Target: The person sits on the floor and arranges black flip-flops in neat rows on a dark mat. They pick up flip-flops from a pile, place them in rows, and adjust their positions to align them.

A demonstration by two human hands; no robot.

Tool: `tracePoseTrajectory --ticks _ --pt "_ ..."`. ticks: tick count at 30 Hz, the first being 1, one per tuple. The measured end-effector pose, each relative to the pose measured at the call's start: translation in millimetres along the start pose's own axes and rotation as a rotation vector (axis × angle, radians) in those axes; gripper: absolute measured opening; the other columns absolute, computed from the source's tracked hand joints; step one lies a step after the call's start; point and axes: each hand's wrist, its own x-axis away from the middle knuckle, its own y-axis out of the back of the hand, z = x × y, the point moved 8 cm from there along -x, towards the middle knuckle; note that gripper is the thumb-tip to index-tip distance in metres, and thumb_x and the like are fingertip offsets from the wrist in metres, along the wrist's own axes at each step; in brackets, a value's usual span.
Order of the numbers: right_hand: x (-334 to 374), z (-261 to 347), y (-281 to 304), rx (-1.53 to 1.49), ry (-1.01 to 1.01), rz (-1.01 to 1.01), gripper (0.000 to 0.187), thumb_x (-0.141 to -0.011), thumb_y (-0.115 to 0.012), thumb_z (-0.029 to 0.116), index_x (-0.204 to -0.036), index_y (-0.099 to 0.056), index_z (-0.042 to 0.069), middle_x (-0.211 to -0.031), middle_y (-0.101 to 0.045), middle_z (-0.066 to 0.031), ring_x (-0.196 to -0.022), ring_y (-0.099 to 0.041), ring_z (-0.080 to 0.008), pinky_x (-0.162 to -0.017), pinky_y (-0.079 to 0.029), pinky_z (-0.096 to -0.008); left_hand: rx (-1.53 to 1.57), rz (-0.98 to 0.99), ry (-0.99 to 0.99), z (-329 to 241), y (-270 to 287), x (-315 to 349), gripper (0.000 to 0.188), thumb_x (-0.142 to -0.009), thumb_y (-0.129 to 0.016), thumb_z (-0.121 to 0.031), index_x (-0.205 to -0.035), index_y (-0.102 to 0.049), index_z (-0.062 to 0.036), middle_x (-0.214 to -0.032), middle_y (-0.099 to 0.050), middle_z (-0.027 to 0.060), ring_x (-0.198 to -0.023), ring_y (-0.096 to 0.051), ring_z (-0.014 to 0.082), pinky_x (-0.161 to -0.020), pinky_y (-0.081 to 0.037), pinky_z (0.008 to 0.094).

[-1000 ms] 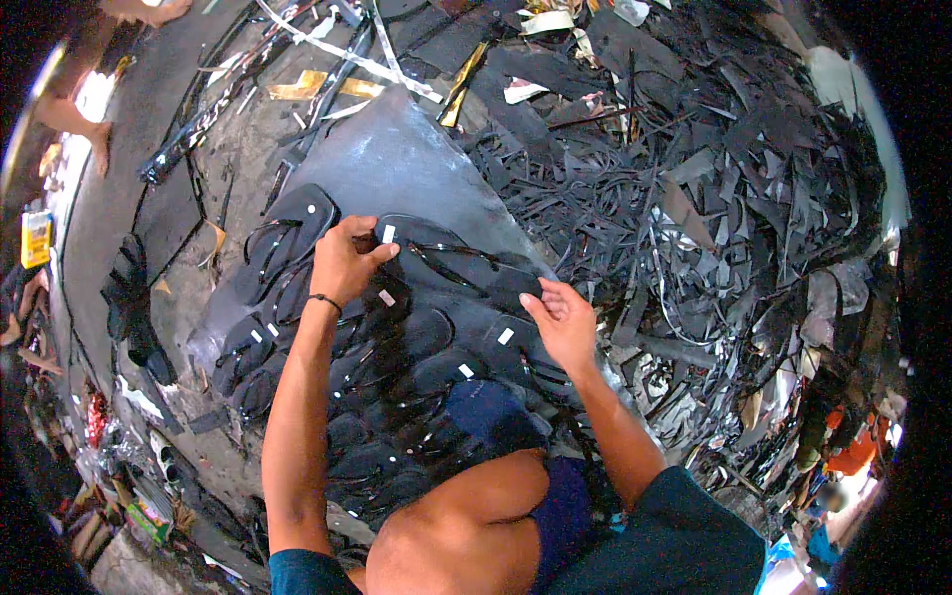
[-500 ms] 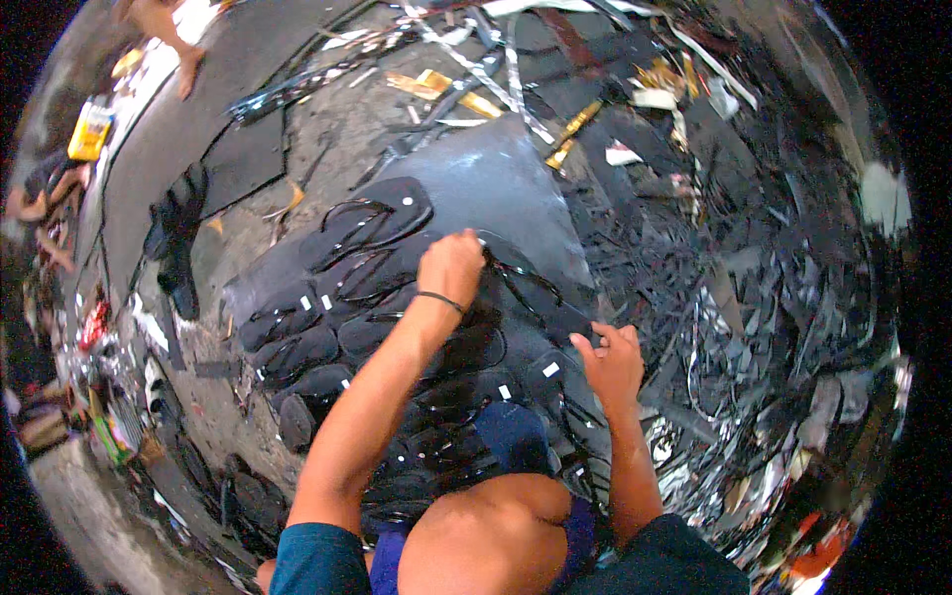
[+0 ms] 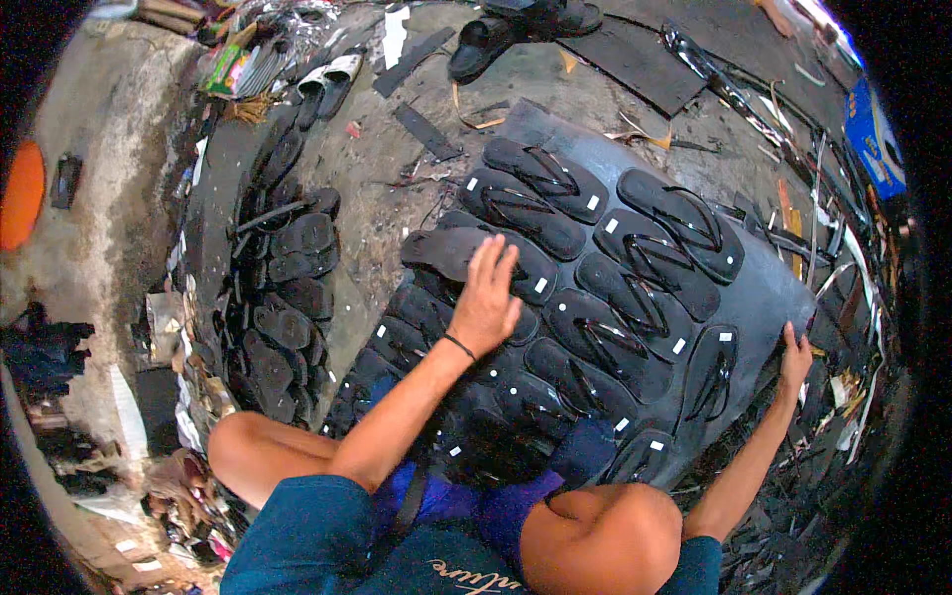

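Observation:
Rows of black flip-flops (image 3: 635,332) with glossy straps and small white labels lie on a smooth grey sheet (image 3: 759,297) in front of me. My left hand (image 3: 486,302), fingers stretched out, rests by the toe end of a flip-flop (image 3: 436,254) whose plain dark sole faces up, on the left of the rows. That flip-flop overlaps a neighbour, and its strap is hidden. At the sheet's right edge is my right hand (image 3: 793,357), thumb and fingers closed on the rim. Nearest to it lies a single strapped flip-flop (image 3: 712,372).
Stacked dark sandals (image 3: 288,322) line the floor on the left. Black slippers (image 3: 516,35) and a flat dark board (image 3: 645,74) lie beyond the sheet. Offcuts and strips (image 3: 843,397) cover the right side. A blue box (image 3: 873,139) stands at far right.
My view has swung left. My left hand has gone from a closed grip among the flip-flops to the face-down one, its fingers now extended. My right hand has moved to the sheet's edge.

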Motion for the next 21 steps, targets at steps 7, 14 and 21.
tracePoseTrajectory --ticks 7,14,21 --pt "87.8 58.7 0.6 0.155 0.230 -0.381 0.060 -0.095 -0.069 0.034 -0.141 -0.050 0.000 -0.131 -0.054 -0.0211 -0.125 -0.051 -0.0369 -0.106 -0.042 -0.0421 -0.330 -0.023 0.247 55.0 -0.8 -7.0 0.086 -0.072 -0.068 -0.007 -0.151 -0.035 -0.0104 -0.160 -0.026 0.0191 -0.149 -0.021 0.0424 -0.116 -0.026 0.0546" --pt "204.7 151.8 -57.2 -0.063 0.376 -0.298 0.042 -0.095 -0.067 0.016 -0.133 -0.056 0.002 -0.130 -0.055 -0.0159 -0.117 -0.056 -0.0293 -0.103 -0.044 -0.0404 -0.300 0.105 0.270 154.8 5.7 -22.5 0.065 -0.085 -0.062 -0.009 -0.146 -0.043 -0.0096 -0.150 -0.046 0.0163 -0.142 -0.039 0.0316 -0.118 -0.025 0.0539" --pt "276.5 237.2 -92.7 -0.807 0.149 0.503 0.071 -0.087 -0.076 0.012 -0.147 -0.039 0.006 -0.131 -0.055 -0.0122 -0.126 -0.052 -0.0262 -0.101 -0.049 -0.0412 0.832 0.043 0.171 -45.9 100.4 -102.0 0.033 -0.102 -0.058 -0.015 -0.131 -0.055 0.0010 -0.118 -0.067 0.0102 -0.105 -0.065 0.0188 -0.094 -0.051 0.0339"
